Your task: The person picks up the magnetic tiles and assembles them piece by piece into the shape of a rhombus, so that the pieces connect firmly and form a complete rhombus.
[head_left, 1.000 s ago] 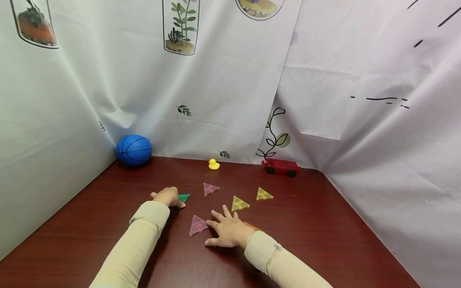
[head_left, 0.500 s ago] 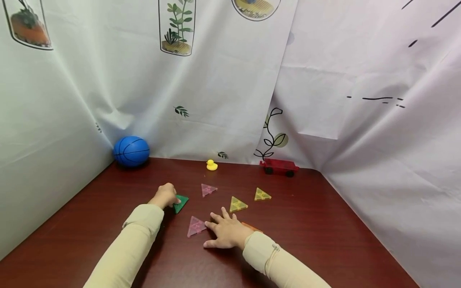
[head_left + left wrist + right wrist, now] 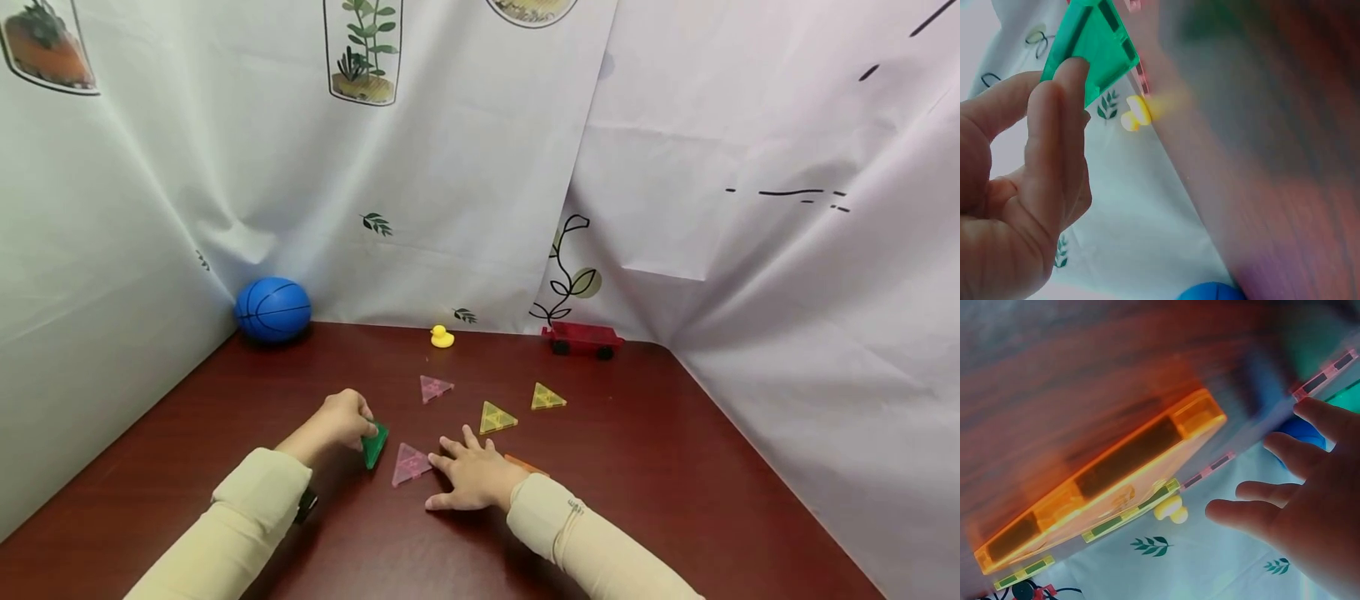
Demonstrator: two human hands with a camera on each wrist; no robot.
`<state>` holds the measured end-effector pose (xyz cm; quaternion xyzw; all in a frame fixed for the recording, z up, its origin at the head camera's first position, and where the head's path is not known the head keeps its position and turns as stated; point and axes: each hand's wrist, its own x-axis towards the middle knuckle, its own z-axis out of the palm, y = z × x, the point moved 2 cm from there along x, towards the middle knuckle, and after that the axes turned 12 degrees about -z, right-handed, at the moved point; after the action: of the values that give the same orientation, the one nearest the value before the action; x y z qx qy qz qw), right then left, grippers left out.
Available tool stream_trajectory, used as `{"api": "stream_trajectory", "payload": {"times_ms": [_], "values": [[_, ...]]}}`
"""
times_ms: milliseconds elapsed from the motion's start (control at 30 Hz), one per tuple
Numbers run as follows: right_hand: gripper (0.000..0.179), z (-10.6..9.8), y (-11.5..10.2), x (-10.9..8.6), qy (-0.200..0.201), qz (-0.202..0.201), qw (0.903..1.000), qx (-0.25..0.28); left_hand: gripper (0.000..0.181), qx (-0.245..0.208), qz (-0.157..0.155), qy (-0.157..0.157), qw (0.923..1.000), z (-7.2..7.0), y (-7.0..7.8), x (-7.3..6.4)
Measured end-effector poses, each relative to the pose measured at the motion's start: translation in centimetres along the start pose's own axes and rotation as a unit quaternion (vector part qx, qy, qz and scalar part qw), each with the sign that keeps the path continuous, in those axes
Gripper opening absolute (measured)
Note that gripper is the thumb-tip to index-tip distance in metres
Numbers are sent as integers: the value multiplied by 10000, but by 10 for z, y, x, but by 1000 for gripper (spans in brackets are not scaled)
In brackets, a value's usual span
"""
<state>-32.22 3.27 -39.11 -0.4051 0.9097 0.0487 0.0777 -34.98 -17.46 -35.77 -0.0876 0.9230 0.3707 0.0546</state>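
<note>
A green triangular magnetic tile (image 3: 376,444) is pinched between the thumb and fingers of my left hand (image 3: 346,421), tilted up in the head view. The left wrist view shows the same green tile (image 3: 1094,47) at my fingertips. My right hand (image 3: 476,475) lies with fingers spread, one fingertip right at the edge of a pink triangular tile (image 3: 411,464). Beside that wrist is an orange tile (image 3: 527,464), partly hidden by the hand; the orange tile (image 3: 1104,481) looms large in the right wrist view.
Farther back lie two yellow triangular tiles (image 3: 497,418) and another pink tile (image 3: 434,388). Along the cloth wall stand a blue ball (image 3: 273,310), a yellow toy duck (image 3: 442,337) and a red wheeled toy cart (image 3: 582,339). All rest on a dark red table (image 3: 645,500).
My left hand has picked at the green tile, tilting it up and drawing it slightly nearer. The right hand has stayed in place with its fingers spread.
</note>
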Motion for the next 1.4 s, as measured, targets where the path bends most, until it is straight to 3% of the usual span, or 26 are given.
{"api": "stream_trajectory", "payload": {"times_ms": [167,500,1033,1400], "values": [[71,1,1,0,-22,13,10000,10,14,36,96,6,9999,8,1,-10],[71,0,0,1,-26,29,10000,-12,18,18,196,102,9998,24,7,-14],[71,-2,0,2,-55,12,10000,-21,21,36,265,-116,9996,29,11,-13],[63,-11,16,4,537,152,9984,-67,24,75,442,-101,9989,32,13,-18]]}}
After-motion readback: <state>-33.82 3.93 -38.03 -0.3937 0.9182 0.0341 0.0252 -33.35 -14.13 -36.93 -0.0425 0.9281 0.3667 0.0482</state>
